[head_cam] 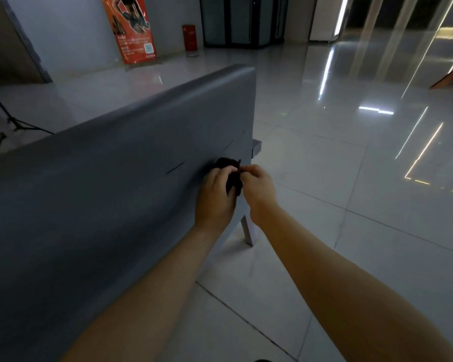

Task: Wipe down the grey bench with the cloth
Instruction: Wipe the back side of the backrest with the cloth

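The dark cloth [225,164] looks soft and light. The left hand [215,197] grips its bunch at 7 o'clock and the right hand [258,189] pinches it at 3 o'clock, against the grey bench [115,178].

Your left hand [215,197] and right hand [258,189]: both bare. Left forearm [147,291] at 7 o'clock and right forearm [338,283] at 5 o'clock: bare right to the frame edge. Small dark patch [262,360] at 6 o'clock on the bottom edge, between them. Shoe or clothing, can't tell.
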The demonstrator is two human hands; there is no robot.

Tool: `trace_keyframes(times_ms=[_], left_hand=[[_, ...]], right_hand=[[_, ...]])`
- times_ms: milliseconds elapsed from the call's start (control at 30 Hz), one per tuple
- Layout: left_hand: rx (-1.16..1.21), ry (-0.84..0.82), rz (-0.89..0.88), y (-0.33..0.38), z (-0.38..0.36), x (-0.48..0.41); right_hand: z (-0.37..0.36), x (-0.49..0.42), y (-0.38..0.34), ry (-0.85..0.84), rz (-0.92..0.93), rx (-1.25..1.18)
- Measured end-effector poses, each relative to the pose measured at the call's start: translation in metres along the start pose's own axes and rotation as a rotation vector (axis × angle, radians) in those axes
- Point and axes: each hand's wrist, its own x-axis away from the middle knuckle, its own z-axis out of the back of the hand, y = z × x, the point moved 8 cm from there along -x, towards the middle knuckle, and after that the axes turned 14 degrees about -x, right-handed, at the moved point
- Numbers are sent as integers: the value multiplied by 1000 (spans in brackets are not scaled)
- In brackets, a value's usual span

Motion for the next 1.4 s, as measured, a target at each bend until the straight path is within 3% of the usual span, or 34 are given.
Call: trace_keyframes(times_ms=[300, 500, 667, 767, 1000, 1167, 1400], left_hand=[[-310, 245, -66, -1, -45, -50], [-578, 506, -43, 5, -74, -96], [-671, 635, -50, 11, -93, -127], [-782, 605, -46, 3, -110, -125], [-872, 522, 57, 28, -111, -131], [-715, 529, 280, 44, -87, -140], [-627, 480, 474, 32, -108, -134]], right_hand=[[7, -103, -29, -28, 194, 86], [1, -183, -42, -264, 220, 35], [-39, -223, -35, -573, 171, 66], [-38, -237, -25, -632, 124, -47], [-35, -238, -24, -812, 164, 22], [-31, -234, -26, -884, 100, -9], [-27, -233, -27, -934, 140, 49]])
